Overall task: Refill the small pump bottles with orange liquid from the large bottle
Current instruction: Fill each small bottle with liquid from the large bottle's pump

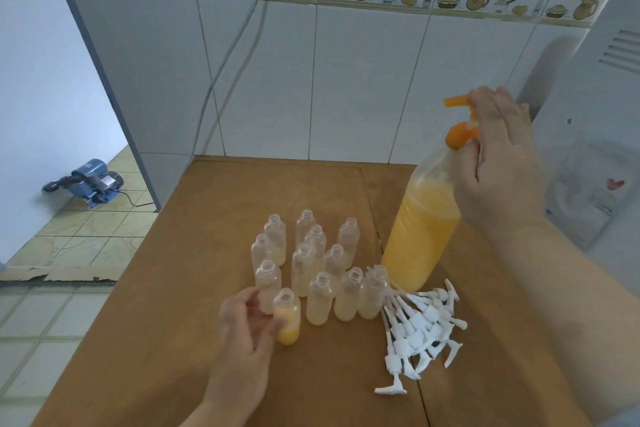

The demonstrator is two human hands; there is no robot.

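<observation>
A large clear bottle (420, 232), over half full of orange liquid, stands on the brown table (173, 340) at the right. My right hand (498, 163) is on its orange pump head (459, 121), fingers around the neck. Several small open bottles (304, 263) stand grouped in the middle, most holding a little pale liquid. My left hand (246, 329) grips the nearest small bottle (287, 317), which holds orange liquid at its bottom. A heap of white pump tops (420, 326) lies to the right of the small bottles.
A tiled wall backs the table, with two cables (239, 42) hanging down it. A white appliance (595, 135) stands at the right edge. To the left, the floor holds a blue pump motor (91, 182) and a strip of cardboard (55, 273).
</observation>
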